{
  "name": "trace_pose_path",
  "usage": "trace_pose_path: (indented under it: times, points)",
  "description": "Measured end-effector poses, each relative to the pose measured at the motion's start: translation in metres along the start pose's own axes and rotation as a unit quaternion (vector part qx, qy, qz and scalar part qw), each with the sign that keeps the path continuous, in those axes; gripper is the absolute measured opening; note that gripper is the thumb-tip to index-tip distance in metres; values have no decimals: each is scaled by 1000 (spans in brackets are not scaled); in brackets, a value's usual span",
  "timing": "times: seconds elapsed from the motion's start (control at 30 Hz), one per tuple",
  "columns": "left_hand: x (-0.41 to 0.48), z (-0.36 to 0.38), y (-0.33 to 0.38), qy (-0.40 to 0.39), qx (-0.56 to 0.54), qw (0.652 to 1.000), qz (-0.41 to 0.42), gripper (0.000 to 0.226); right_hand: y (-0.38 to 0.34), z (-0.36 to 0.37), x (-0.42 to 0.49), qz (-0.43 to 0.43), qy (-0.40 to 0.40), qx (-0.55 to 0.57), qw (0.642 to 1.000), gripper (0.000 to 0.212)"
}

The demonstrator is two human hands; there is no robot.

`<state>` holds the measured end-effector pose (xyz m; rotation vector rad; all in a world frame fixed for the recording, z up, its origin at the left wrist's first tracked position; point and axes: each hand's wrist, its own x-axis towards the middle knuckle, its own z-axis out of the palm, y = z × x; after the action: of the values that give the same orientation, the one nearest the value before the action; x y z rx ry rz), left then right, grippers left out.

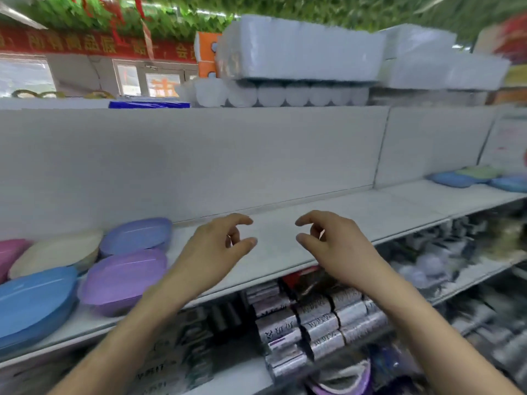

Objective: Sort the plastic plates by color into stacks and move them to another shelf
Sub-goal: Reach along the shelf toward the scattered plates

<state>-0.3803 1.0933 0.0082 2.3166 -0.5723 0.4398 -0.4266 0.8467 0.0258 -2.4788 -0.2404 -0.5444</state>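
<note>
On the left of the white shelf (285,246) lie stacks of plastic plates: a blue stack (31,303) at the front edge, a purple stack (125,277) beside it, a lilac-blue stack (137,236) behind, a cream stack (57,253) and a pink stack (10,255) at the far left. More blue plates (452,179) and a green plate (480,171) lie far right on the same shelf. My left hand (219,246) and my right hand (336,243) hover over the bare middle of the shelf, fingers curled and apart, holding nothing.
White packs of paper rolls (299,49) are piled on the top shelf. The lower shelf holds silvery wrapped rolls (313,317) and dark packaged goods (456,252). A white back panel (199,155) closes the shelf behind.
</note>
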Motion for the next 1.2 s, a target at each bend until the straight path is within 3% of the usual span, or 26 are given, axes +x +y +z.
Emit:
trace_pose_path:
  times: [0.37,0.63,1.2]
  points:
    - [73,204,159,-120,-87,984,96,30,193,-141,-69,111,62,-80,989,27]
    - [144,317,236,-152,-103,972,144,31,311,-208,-89,193,103,-89,972,22]
    - [350,547,356,-149,-77,975,143,42,567,-335,17,215,123,-116,962,19]
